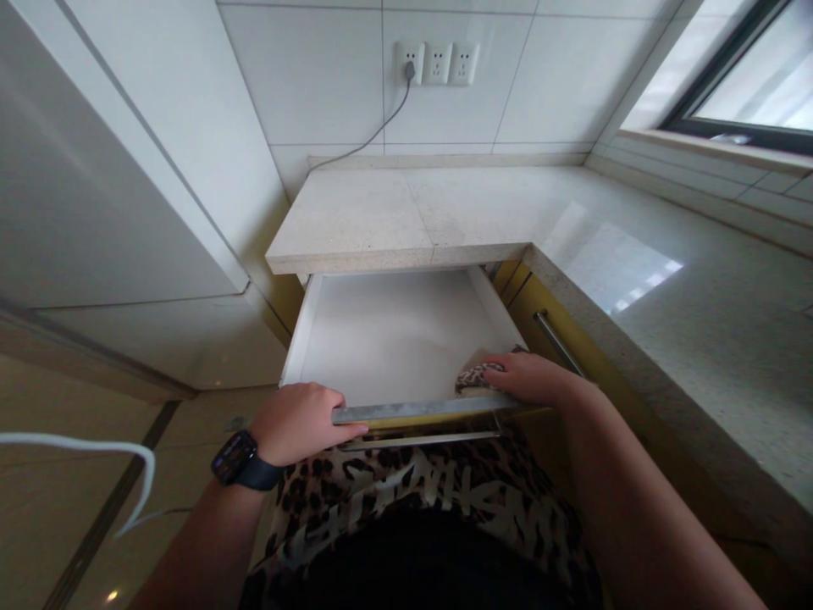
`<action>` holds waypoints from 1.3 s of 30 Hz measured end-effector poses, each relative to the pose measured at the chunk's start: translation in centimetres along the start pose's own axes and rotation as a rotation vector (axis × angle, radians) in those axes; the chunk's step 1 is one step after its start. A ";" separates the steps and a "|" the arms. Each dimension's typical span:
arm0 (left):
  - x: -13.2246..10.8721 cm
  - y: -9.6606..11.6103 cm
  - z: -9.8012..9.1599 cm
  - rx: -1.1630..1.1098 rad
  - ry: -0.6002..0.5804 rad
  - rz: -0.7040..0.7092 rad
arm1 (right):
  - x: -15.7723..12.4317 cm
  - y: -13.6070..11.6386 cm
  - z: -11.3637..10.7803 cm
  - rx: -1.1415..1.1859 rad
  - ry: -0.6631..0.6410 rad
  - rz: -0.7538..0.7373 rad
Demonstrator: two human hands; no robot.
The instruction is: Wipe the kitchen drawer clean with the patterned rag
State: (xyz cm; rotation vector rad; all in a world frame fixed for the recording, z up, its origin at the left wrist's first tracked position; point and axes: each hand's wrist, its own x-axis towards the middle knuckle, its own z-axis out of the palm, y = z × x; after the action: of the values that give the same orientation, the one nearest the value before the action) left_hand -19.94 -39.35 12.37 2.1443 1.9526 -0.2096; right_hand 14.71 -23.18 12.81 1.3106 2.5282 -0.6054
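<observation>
A white drawer [387, 339] is pulled out from under the countertop, its inside bare apart from a cloth. My left hand [305, 419] grips the drawer's front panel [412, 412] near the left corner, fingers inside and thumb over the outer face. In the front right corner, my right hand [517, 377] is closed on a leopard-print cloth [473, 377], pressed against the drawer's right side. Part of the cloth is hidden under the fingers. A metal bar handle [425, 440] runs along the outside of the drawer front.
The L-shaped stone countertop [356, 212] overhangs the drawer and continues along the right. Wall sockets [437, 63] hold a plug with a grey cord [387, 123]. A tall white cabinet [158, 152] stands left. A cupboard handle [559, 343] juts out close to my right arm.
</observation>
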 end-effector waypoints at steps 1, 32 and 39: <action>0.0 0.0 0.0 0.000 -0.001 -0.006 | 0.2 -1.1 0.1 0.001 -0.003 -0.014; 0.2 0.1 -0.2 -0.029 -0.044 -0.002 | 5.3 7.4 -0.8 -0.382 0.216 0.056; 0.4 -0.1 -0.2 -0.125 -0.098 0.003 | 11.2 8.0 -2.4 -0.399 0.112 0.333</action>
State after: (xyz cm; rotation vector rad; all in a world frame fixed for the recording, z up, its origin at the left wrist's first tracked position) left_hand -20.04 -38.86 12.45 2.0190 1.8573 -0.1837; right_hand 14.79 -9.86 8.58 1.5839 2.2710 0.0403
